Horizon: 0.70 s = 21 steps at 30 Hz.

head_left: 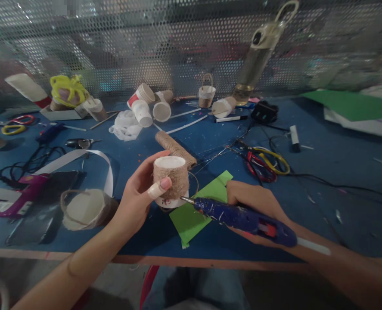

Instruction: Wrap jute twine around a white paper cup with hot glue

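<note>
My left hand [142,189] is wrapped round a paper cup [174,176] that is covered in brown twine except for a white band at one end. A pale wrap circles the thumb. In my right hand [258,200] is a blue glue gun [229,213], with a white glue stick [313,246] sticking out of its back. Its metal nozzle meets the cup at the lower edge of the twine. A loose strand of twine curves off the cup's right side. Just behind the cup lies a roll of twine [176,148]. Beneath the nozzle is a green paper piece [194,217].
Left stands a twine-wrapped cup with a handle [84,209], near a dark phone [32,219]. Scissors [265,165] and black cables lie to the right. Several cups [142,113] and a bottle [255,60] line the back, before a perforated metal screen [178,43].
</note>
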Available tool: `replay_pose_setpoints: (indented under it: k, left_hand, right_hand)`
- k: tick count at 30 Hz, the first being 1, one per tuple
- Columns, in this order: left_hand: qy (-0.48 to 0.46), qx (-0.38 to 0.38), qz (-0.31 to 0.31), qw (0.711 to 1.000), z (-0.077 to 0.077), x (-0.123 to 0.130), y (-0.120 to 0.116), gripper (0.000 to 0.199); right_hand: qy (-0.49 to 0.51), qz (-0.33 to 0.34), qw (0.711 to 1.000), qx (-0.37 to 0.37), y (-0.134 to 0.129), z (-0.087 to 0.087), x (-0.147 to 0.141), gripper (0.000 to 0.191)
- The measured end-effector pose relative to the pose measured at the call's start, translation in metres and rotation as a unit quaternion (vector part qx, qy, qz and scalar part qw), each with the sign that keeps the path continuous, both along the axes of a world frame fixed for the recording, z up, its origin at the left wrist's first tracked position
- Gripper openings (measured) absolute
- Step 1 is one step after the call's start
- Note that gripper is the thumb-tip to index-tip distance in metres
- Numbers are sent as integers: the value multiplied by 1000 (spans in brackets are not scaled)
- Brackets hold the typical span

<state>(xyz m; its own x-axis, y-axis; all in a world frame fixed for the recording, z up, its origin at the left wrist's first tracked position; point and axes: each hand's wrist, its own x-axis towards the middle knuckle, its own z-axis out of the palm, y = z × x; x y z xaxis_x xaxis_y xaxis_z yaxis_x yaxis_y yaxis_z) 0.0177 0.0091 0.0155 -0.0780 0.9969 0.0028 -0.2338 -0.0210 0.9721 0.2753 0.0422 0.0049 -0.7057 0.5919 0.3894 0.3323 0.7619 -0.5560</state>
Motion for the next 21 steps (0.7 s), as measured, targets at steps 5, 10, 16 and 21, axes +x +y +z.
replay_pose_setpoints:
  k: [5, 10, 16, 21]
  left_hand:
    - [-1, 10, 8, 1000, 1, -1, 0, 46]
    - [12, 13, 21, 1000, 1, 0, 0, 43]
    - [28, 20, 26, 999, 0, 3, 0, 44]
    - [42, 22, 24, 999, -1, 3, 1, 43]
  right_hand:
    - [27, -20, 999, -19, -2, 4, -3, 25]
    - [37, -29, 999, -23, -2, 5, -6, 25]
    - [10, -26, 1000, -13, -3, 2, -5, 24]
    - [-3, -26, 1000, -1, -5, 2, -5, 26]
